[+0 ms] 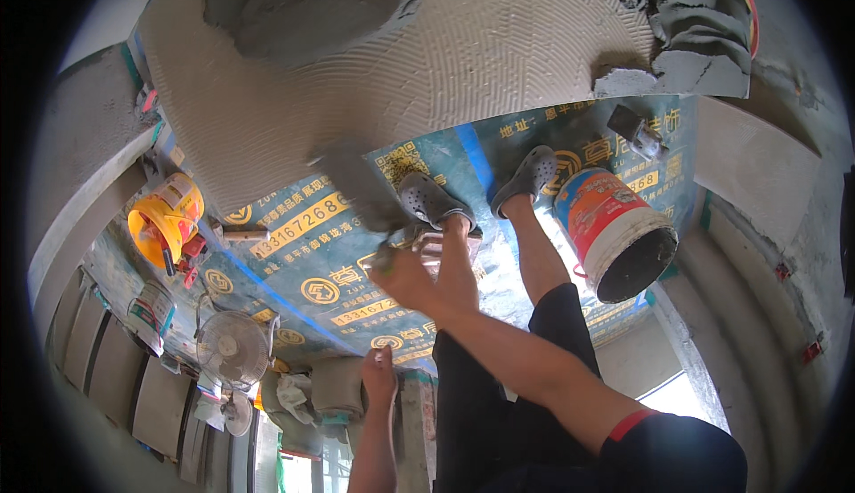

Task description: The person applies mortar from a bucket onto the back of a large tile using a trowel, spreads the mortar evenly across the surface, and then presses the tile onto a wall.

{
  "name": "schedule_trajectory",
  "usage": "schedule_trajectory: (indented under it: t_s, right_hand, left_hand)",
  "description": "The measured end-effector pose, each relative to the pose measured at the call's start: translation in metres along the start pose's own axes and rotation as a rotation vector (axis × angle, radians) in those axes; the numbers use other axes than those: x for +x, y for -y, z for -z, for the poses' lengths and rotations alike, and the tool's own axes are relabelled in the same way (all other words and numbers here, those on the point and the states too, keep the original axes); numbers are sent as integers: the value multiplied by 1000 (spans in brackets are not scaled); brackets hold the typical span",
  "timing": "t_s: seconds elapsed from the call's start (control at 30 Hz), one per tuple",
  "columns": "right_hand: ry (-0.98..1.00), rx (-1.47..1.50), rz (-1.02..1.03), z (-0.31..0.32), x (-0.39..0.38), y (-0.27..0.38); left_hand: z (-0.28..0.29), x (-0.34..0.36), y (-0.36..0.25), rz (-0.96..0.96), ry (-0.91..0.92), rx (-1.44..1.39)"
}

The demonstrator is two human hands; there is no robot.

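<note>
My right hand [411,281] is closed round the handle of a trowel [361,186], whose blade is smeared with grey mortar and blurred by motion. The blade is at the near edge of a large tile [499,57] coated in combed, ridged mortar. A thick heap of smooth grey mortar [325,8] lies on its far left part, and another lumpy pile [704,21] on its right end. Down at the lower middle, my left hand [378,373] hangs away from the tile with its fingers curled in; nothing shows in it.
A mortar-stained bucket [614,226] stands right of my feet, with a small metal tool [637,132] beyond it. To the left are a yellow bucket [169,217], a white pail [151,315] and a fan [233,346]. Printed protective sheeting [294,270] covers the floor.
</note>
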State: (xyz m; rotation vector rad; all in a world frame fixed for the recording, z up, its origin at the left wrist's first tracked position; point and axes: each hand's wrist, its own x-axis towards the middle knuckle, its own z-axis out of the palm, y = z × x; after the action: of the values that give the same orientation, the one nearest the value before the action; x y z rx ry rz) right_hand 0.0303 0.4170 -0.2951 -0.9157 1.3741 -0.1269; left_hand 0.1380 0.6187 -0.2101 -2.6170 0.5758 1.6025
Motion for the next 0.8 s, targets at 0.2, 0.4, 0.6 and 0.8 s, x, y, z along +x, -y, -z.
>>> schedule_trajectory:
  t_s: [0.2, 0.4, 0.6, 0.8]
  right_hand:
    - [45, 86, 142, -21, -14, 31]
    - [-189, 104, -55, 39, 6, 31]
    - [159, -361, -38, -54, 19, 59]
    - [251, -301, -6, -92, 11, 86]
  left_hand:
    - [-26, -25, 30, 79, 96, -146]
    - [-35, -37, 30, 82, 109, -73]
    - [-38, -28, 3, 112, 131, -152]
    - [-34, -28, 22, 172, 176, -215]
